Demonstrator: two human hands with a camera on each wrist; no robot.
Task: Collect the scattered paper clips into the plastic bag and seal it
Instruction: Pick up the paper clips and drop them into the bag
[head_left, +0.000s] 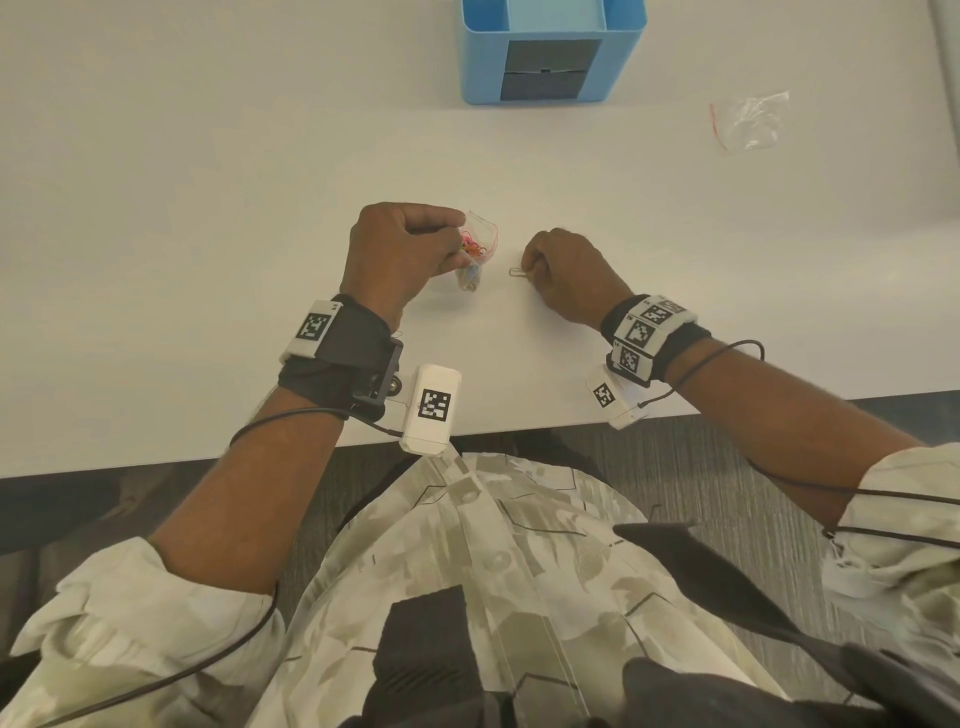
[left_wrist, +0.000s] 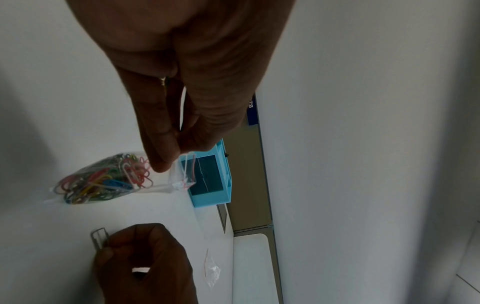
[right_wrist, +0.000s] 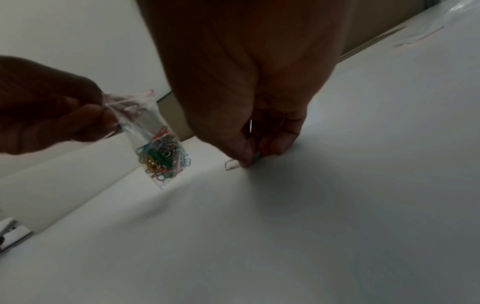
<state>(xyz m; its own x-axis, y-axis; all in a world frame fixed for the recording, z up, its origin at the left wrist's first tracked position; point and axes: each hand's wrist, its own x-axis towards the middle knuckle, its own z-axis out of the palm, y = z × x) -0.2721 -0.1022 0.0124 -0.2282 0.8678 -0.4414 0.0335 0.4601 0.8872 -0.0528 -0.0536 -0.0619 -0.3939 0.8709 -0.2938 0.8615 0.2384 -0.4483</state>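
While left hand (head_left: 395, 249) pinches plastic bag (head_left: 475, 249) top, right hand (head_left: 563, 275) pinches silver paper clip (head_left: 516, 272) just beside, on table (head_left: 208, 208).

Table: white desk (head_left: 208, 208) — broad, smooth, matte top.
Organizer: blue desk organizer (head_left: 553, 49) at the desk's far edge, holding a dark insert.
Floor: dark grey carpet (head_left: 675, 441) just beyond the desk's near edge.
Partition: tan panel (left_wrist: 246, 174) behind the organizer — a blue label (left_wrist: 252, 111) on it.
Light: soft, even.
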